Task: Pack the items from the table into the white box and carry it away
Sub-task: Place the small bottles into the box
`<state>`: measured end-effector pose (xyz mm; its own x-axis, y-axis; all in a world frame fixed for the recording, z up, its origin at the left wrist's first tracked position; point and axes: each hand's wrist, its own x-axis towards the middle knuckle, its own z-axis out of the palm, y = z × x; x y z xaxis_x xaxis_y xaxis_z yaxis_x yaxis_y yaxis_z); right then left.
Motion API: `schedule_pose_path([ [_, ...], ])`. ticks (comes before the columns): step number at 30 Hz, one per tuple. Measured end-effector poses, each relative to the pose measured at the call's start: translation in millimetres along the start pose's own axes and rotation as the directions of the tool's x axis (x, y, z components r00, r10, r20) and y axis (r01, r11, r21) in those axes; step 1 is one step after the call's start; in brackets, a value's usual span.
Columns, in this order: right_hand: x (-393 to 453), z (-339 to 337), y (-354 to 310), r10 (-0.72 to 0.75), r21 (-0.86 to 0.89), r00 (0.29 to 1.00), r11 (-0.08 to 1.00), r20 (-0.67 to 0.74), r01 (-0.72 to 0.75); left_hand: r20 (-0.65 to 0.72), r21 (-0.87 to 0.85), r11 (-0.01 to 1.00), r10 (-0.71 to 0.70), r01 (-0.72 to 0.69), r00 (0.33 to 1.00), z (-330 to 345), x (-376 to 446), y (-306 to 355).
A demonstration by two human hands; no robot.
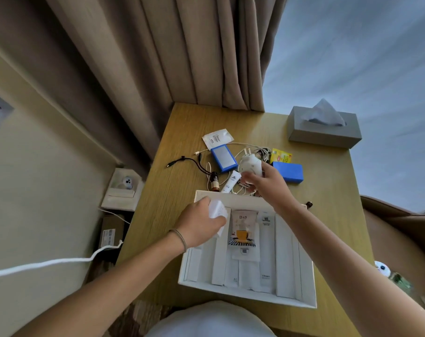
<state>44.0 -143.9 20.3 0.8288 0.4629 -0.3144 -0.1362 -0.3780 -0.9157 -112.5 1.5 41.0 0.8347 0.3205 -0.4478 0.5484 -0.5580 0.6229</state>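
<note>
Two hands over a wooden table (182, 166). White box (245, 291) nearest, open, at the table's 6 o'clock edge, already holding flat white packets and a sachet with a yellow cup print (241, 231). Left hand (201, 222) at the box's 10 o'clock corner, fingers curled round a white crumpled packet (217, 210), which sticks out past the fingers toward 1 o'clock, over the box interior. Right hand (267, 184) just beyond the box's far wall, at 12 o'clock of it, gripping a white charger plug (250, 165); plug sits at the fingertips on the hand's 11 o'clock side, its white cable (240, 152) trailing on the table. Loose items past the hands: white tube (230, 182) and small brown bottle (215, 183) at 9 o'clock of the right hand, black cable (189, 161) further left, blue-edged box (223, 158), white sachet (217, 138) at 12. Blue block (289, 172) and yellow tea packet (280, 155) at 2 o'clock of the right hand. Grey tissue box (324, 132) at the far right corner.
</note>
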Motion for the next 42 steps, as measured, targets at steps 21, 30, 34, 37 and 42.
schedule_pose_path([
  [21, -72, -8, 37, 0.058, 0.042, 0.988, 0.997, 0.143, -0.064, -0.04, 0.495, 0.854, -0.164, 0.162, 0.986, 80, 17, -31],
  [30, -91, -4, 56, 0.113, -0.041, 0.986, 0.993, 0.123, -0.109, -0.109, 0.508, 0.852, -0.081, 0.125, 0.991, 86, 29, -34],
  [34, -98, 1, 69, 0.189, -0.141, 0.974, 0.975, 0.128, -0.171, -0.13, 0.518, 0.851, -0.019, 0.084, 0.991, 83, 33, -33],
  [37, -102, 8, 80, 0.266, -0.197, 0.947, 0.953, 0.183, -0.229, -0.119, 0.523, 0.849, -0.008, 0.07, 0.993, 81, 33, -32],
  [42, -104, 27, 91, 0.345, -0.3, 0.904, 0.916, 0.253, -0.265, -0.136, 0.554, 0.832, 0.057, 0.028, 0.989, 70, 25, -21],
])
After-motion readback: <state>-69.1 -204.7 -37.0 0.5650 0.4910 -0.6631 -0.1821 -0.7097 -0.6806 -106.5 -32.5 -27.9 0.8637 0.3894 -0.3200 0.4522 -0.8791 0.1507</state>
